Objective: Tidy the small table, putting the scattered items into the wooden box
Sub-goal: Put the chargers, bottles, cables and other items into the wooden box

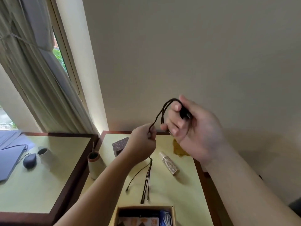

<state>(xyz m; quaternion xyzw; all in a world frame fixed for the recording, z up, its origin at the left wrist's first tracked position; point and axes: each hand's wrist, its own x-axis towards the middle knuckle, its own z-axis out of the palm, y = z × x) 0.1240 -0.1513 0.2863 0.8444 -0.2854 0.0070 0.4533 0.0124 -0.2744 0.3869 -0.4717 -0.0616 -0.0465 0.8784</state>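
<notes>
Holding a black cable (pixel 160 113) above the small table (pixel 171 190), both hands are raised in front of the wall.

Right hand (pixel 193 128): fingers curled, clamped on the cable's dark plug end with looped strands running over the index finger. Hand sits high over the table's far edge.

Left hand (pixel 143 142): closed in a fist on the cable lower down, strands entering at the thumb side. Below the fist the cable hangs and splits into several thin leads (pixel 145 181); their tips lie on the table top, just beyond the box.

Box (pixel 174 214): wooden, open, at the table's near edge, only partly in frame. Inside: a white coiled cord (pixel 167 220) in blue wrapping at right, a dark item and printed orange-and-white packaging at left; cannot tell more.

On the table, beyond the leads: a ribbed cylinder (pixel 168 163) lying on its side toward the right edge; a dark patterned block (pixel 119 145) toward the far left, partly behind the left wrist; a yellowish patch (pixel 178 149) near the far edge, under the right hand.

Left of the table: a pale cup (pixel 95 165) in the gap, then a second table (pixel 53 168) with a mouse (pixel 29 161), another cup (pixel 43 153) and a laptop edge (pixel 8 160).
</notes>
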